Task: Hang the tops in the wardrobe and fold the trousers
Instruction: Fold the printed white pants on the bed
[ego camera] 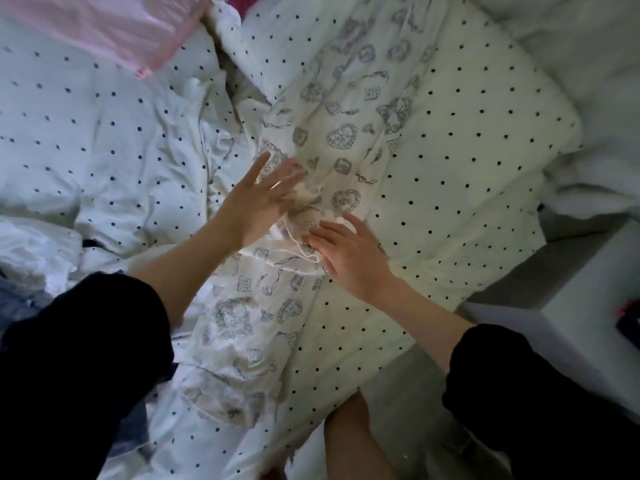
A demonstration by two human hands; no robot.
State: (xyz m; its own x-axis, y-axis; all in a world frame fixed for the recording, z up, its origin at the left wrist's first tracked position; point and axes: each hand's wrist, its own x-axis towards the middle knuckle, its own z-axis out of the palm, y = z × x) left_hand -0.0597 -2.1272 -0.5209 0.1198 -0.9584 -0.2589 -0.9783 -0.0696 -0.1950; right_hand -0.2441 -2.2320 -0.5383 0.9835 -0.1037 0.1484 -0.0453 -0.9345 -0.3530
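Trousers [332,157]: lie lengthwise away from the person, along the bed [467,174]
Left hand [258,199]: flat, fingers spread
Right hand [349,258]: flat, nearer

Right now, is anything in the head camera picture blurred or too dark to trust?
Head view: left hand smeared by motion blur over the cream printed trousers; right hand sharper; black sleeves nearly featureless shadow; edges bowed by the wide angle.
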